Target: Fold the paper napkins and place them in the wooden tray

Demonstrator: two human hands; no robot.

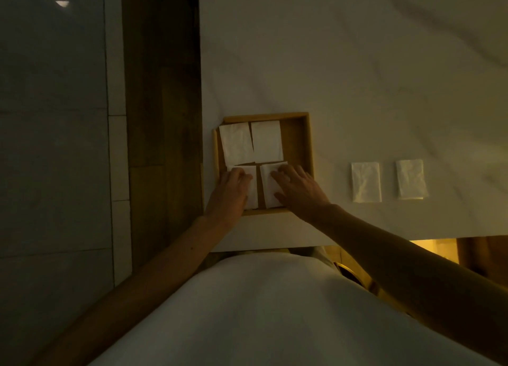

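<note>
Both hands laid palm down, side by side, neither gripping.
The left hand (231, 189) is held flat, its fingers (245, 176) kept close together and lightly bent. The right hand (298, 188) is set just beside it, not touching, with fingers (286, 170) spread and the thumb (279, 196) turned out toward the left hand. The bare left forearm (154, 272) and right forearm (398, 250) are stretched forward, drawn inward toward the hands.

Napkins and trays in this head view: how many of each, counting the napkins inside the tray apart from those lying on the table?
Tray napkins: 4
Table napkins: 2
Wooden tray: 1
Total: 7
</note>
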